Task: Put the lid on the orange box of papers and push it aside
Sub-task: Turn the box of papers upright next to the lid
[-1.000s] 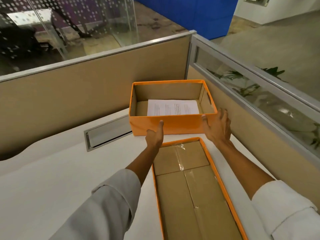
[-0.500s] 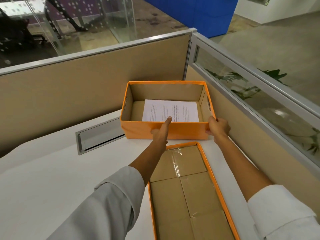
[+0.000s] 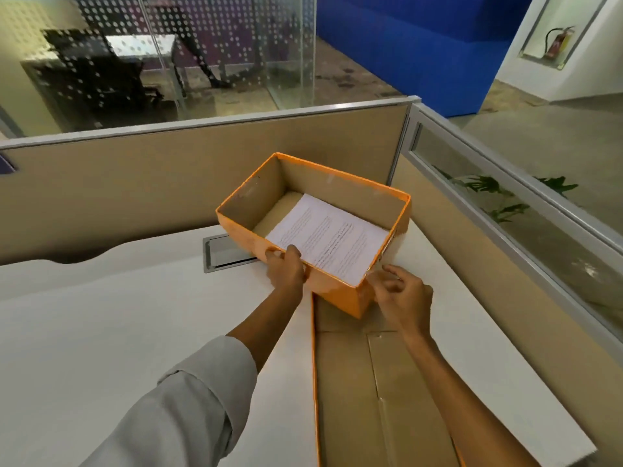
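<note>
The orange box (image 3: 248, 238) stands open on the white desk, turned at an angle, with white printed papers (image 3: 328, 239) lying inside. Its near corner overlaps the far end of the lid (image 3: 357, 392), which lies upside down on the desk in front of me, brown inside with an orange rim. My left hand (image 3: 286, 269) grips the box's near long wall, thumb over the rim. My right hand (image 3: 403, 298) holds the box's near right corner, fingers curled on the short wall.
A metal cable hatch (image 3: 222, 252) is set in the desk left of the box. Beige partition panels (image 3: 135, 193) close the desk at the back and on the right. The white desk (image 3: 101, 332) stretches to the left.
The box has been turned anticlockwise and drawn nearer, its corner now over the lid's far end. Both hands stayed on its near side, and the view has tilted.
</note>
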